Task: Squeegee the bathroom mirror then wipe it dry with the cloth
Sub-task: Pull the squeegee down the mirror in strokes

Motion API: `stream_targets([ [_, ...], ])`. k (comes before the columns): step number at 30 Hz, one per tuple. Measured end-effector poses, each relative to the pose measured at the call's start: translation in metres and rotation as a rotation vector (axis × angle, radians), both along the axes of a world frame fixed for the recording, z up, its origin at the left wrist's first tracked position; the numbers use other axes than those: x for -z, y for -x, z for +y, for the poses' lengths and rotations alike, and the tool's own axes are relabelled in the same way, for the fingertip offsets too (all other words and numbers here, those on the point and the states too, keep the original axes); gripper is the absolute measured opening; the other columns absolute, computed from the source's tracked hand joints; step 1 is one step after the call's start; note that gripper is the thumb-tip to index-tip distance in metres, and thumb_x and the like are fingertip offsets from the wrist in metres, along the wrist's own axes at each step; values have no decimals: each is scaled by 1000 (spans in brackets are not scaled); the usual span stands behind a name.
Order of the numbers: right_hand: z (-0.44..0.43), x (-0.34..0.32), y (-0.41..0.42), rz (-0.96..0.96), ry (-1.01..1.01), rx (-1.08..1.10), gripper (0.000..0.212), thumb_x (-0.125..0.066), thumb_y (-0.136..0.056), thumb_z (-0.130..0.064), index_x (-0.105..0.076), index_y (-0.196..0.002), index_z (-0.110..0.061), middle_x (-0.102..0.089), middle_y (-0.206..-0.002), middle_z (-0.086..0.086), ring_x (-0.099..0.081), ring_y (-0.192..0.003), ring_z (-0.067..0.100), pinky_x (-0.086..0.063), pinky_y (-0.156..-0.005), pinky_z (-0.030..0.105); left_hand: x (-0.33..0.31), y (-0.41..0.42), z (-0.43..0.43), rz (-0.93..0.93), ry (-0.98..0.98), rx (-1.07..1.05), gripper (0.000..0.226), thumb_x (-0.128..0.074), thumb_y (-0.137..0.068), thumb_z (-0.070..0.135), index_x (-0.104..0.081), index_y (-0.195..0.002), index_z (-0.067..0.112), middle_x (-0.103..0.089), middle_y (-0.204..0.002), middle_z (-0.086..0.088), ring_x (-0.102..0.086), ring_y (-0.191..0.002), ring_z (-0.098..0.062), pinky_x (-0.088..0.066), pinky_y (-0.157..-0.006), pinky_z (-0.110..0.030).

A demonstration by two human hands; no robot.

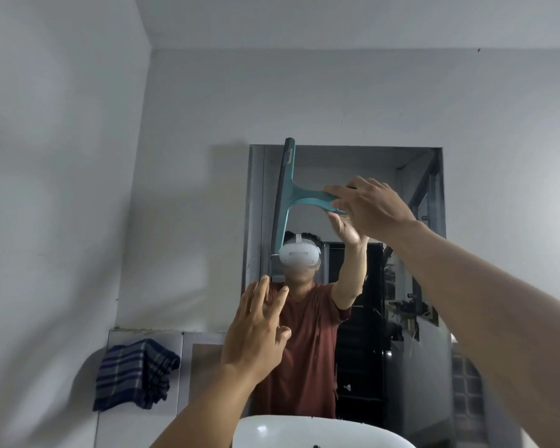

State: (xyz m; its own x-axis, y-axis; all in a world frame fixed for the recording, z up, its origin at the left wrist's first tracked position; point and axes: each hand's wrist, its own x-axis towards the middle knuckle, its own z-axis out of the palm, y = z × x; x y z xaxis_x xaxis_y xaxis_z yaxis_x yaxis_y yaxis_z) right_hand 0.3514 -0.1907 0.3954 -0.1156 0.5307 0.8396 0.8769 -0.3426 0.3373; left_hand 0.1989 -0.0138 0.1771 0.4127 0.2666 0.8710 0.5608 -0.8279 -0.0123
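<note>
- My right hand point(367, 210) reached high, fingers clamped on the teal squeegee point(291, 197) handle, blade upright against the mirror point(411, 163)'s left side.
- My left hand point(256, 331) hovered below, fingers spread, holding nothing.
- The checked cloth point(135, 373) hung left of the sink point(304, 431).

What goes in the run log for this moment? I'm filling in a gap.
phase: squeegeeing | right hand: holds squeegee, blade upright on mirror | left hand: open, empty | cloth: hanging, unused
</note>
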Motion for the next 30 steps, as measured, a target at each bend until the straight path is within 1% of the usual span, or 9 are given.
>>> stream_targets([
  [3, -6, 3, -8, -1, -10, -5, 41, -50, -102, -32, -52, -143, -27, -64, -112, 12, -65, -97, 34, -55, -84, 50, 0, 0, -1, -11, -13, 2, 78, -65, -90, 42, -27, -157, 29, -15, -166, -12, -15, -153, -33, -36, -117, -45],
  [7, -23, 13, -21, 20, 1, 55, 50, -38, -97, -41, -50, -143, -26, -63, -111, 12, -65, -96, 34, -57, -82, 51, 0, -1, 1, -26, -30, 1, 80, -73, -84, 40, -35, -153, 26, -25, -162, -15, -25, -149, -36, -43, -111, -46],
  [10, -37, 20, -29, 43, -25, 73, 59, -32, -92, -47, -51, -143, -26, -64, -112, 13, -65, -97, 36, -57, -82, 50, 0, -1, 1, -24, -19, 1, 80, -71, -86, 42, -32, -155, 28, -20, -164, -13, -19, -151, -34, -41, -111, -44],
  [14, -51, 29, -43, 78, -73, 111, 51, -38, -96, -43, -51, -142, -25, -65, -113, 12, -64, -99, 36, -57, -80, 48, 0, -1, 1, -28, -15, 5, 81, -71, -86, 42, -32, -155, 28, -18, -165, -11, -16, -152, -32, -42, -109, -43],
  [18, -66, 37, -57, 90, -93, 134, 57, -34, -92, -41, -49, -144, -21, -67, -114, 13, -64, -97, 37, -58, -78, 51, 0, -1, 2, -36, -17, 30, 84, -77, -82, 39, -35, -153, 27, -22, -163, -12, -19, -151, -34, -47, -104, -45],
  [22, -72, 41, -64, 85, -80, 126, 47, -53, -99, -32, -44, -145, -26, -66, -119, 13, -64, -100, 35, -58, -80, 49, 1, -1, 3, -39, -20, 49, 88, -83, -77, 36, -39, -152, 25, -26, -160, -14, -24, -149, -36, -51, -99, -48],
  [25, -71, 41, -68, 51, -70, 125, 53, -63, -95, -19, -46, -145, -24, -66, -112, 14, -64, -96, 36, -58, -78, 49, 1, -1, 5, -42, -21, 56, 86, -81, -79, 36, -39, -152, 25, -25, -160, -13, -22, -150, -36, -51, -100, -49],
  [27, -72, 39, -68, 21, -79, 128, 52, -59, -96, -17, -48, -146, -21, -66, -109, 18, -64, -94, 39, -58, -78, 52, 1, 0, 4, -47, -23, 59, 84, -80, -79, 36, -39, -152, 25, -24, -161, -13, -20, -150, -35, -51, -100, -49],
  [30, -77, 38, -61, -12, -61, 159, 60, -32, -94, -34, -45, -149, -17, -65, -112, 22, -64, -96, 42, -57, -80, 54, 1, 0, 3, -49, -21, 59, 85, -80, -79, 36, -39, -152, 25, -23, -160, -12, -19, -150, -34, -53, -97, -49],
])
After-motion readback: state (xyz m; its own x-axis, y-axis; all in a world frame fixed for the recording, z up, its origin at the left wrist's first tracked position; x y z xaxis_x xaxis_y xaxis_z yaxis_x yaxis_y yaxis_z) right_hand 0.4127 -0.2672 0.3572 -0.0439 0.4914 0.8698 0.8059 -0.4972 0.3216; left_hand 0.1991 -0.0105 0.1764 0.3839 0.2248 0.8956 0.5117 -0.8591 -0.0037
